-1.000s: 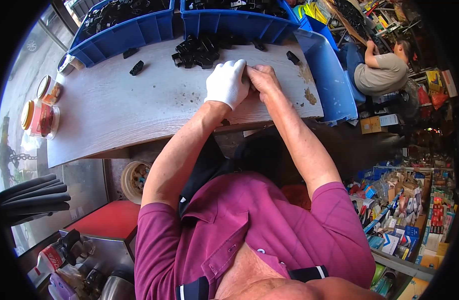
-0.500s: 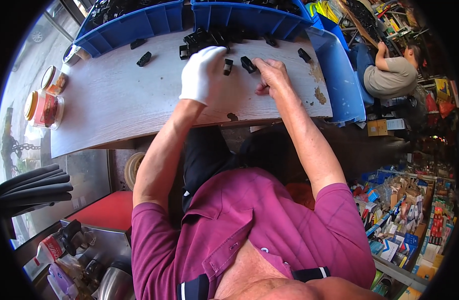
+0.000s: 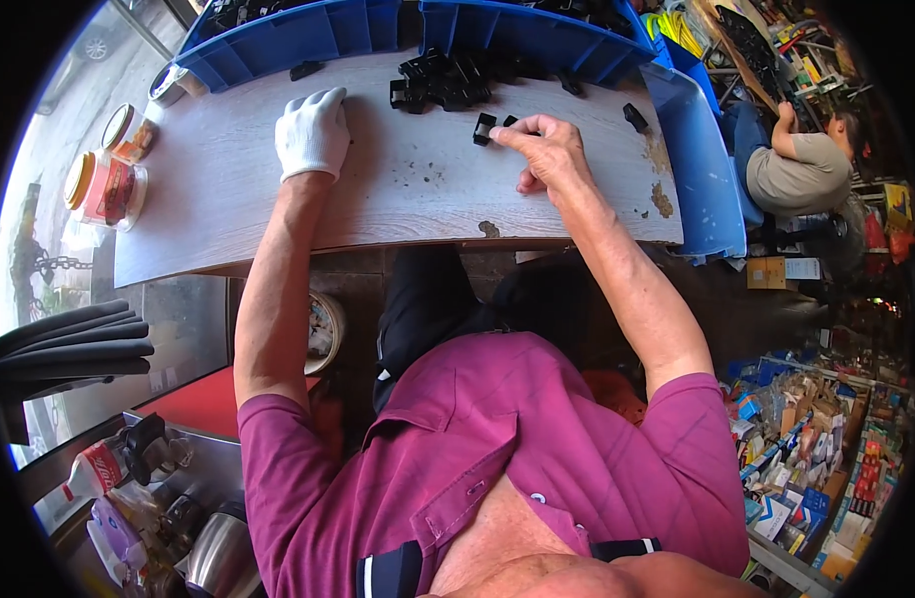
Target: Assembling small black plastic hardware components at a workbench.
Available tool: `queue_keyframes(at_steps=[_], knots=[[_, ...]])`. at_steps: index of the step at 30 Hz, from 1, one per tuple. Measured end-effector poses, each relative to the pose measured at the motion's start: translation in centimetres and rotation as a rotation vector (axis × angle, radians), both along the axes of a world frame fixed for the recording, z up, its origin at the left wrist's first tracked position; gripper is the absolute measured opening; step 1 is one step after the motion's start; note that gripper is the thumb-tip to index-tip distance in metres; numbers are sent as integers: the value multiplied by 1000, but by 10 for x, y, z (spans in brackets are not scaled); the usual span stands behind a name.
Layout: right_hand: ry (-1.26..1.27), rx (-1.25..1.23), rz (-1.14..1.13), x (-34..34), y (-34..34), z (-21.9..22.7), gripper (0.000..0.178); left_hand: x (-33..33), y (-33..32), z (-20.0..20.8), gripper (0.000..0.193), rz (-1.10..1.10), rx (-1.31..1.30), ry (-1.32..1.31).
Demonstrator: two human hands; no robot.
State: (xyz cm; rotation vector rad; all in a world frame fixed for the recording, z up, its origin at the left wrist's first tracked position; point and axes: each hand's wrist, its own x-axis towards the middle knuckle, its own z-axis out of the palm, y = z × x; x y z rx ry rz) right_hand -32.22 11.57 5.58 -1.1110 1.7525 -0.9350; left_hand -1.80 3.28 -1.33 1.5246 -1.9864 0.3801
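My left hand (image 3: pixel 313 137), in a white glove, rests on the left part of the table with its fingers curled down. Whatever lies under those fingers is hidden. My bare right hand (image 3: pixel 551 157) has thumb and forefinger pinched at the edge of a small black plastic piece with a pale metallic face (image 3: pixel 484 130). Another dark piece (image 3: pixel 510 121) shows partly behind that forefinger. Beyond both hands lies a heap of similar black pieces (image 3: pixel 448 82). Single pieces lie apart: one at the far left (image 3: pixel 305 71), another at the right (image 3: pixel 635 118).
Two blue bins (image 3: pixel 296 45) (image 3: pixel 537 35) filled with black pieces line the table's far edge. A larger blue tub (image 3: pixel 699 164) stands against the right side. Lidded jars (image 3: pixel 107 189) are at the left. Farther right a person (image 3: pixel 801 159) sits beside cluttered shelves.
My left hand has moved left, away from the heap, onto the spot where a loose black piece lay. My right fingers have shifted left to the piece with the pale face.
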Motion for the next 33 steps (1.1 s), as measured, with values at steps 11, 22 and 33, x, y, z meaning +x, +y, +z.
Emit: queue_keyframes(at_steps=[11,22,33], knots=[[376,105,66,25,-16,9,50,-10,42,21,30,-68,126,-36],[478,115,312,17,-10,9,41,-84,60,35,29,-506,92,429],[365,15,338,8,-7,4,31,-115,39,30,29,-774,187,71]])
